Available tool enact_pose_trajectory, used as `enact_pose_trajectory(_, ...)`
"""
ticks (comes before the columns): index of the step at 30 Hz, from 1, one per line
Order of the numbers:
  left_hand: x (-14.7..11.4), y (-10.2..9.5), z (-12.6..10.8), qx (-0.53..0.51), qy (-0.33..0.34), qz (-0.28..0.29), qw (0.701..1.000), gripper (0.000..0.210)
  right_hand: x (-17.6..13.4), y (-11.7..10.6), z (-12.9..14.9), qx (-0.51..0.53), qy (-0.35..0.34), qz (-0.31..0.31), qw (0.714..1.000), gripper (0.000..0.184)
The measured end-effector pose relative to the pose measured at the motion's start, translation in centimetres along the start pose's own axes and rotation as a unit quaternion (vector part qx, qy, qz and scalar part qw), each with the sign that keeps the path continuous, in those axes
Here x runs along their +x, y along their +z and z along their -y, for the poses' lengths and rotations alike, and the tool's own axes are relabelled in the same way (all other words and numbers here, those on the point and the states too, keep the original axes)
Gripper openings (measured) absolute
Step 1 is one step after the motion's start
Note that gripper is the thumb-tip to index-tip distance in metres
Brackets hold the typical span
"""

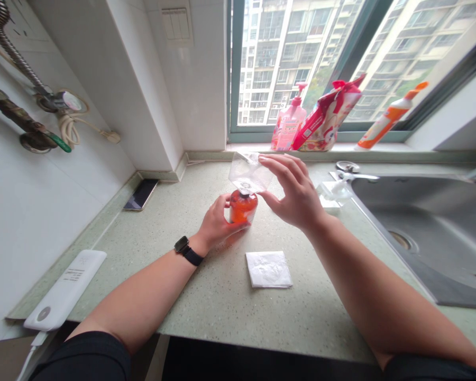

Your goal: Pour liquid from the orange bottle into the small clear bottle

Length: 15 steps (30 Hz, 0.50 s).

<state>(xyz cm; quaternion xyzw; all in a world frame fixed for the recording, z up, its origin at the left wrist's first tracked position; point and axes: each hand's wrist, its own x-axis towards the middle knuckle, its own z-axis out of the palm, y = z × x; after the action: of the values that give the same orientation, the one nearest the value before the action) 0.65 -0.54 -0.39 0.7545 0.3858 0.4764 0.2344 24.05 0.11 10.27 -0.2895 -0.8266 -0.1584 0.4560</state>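
Note:
My left hand wraps around a bottle of orange-red liquid with a dark neck, standing upright on the counter. Over the neck sits a clear, angular plastic piece, funnel-like in look; its exact kind is hard to make out. My right hand has its fingertips at that piece's upper right edge and its thumb lower down, close to the bottle's top. A folded white tissue lies in front of the bottle.
A phone and a white power bank with a cable lie left. At right are a small clear pump dispenser and a steel sink. The sill holds a pink pump bottle, red pouch and orange-white bottle.

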Motion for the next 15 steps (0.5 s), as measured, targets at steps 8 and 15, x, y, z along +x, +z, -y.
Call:
enact_pose_trajectory(8,0.02,-0.12,-0.31,0.005,-0.004,0.001,1.000,0.078,-0.30,0.22,-0.32,-0.008,0.029,0.008,1.000,0.077)
enact_pose_trajectory(15,0.07,-0.23,-0.45,0.018,-0.015,-0.004,1.000,0.075,-0.68,0.64,-0.82,-0.014,0.075,0.019,0.997,0.082)
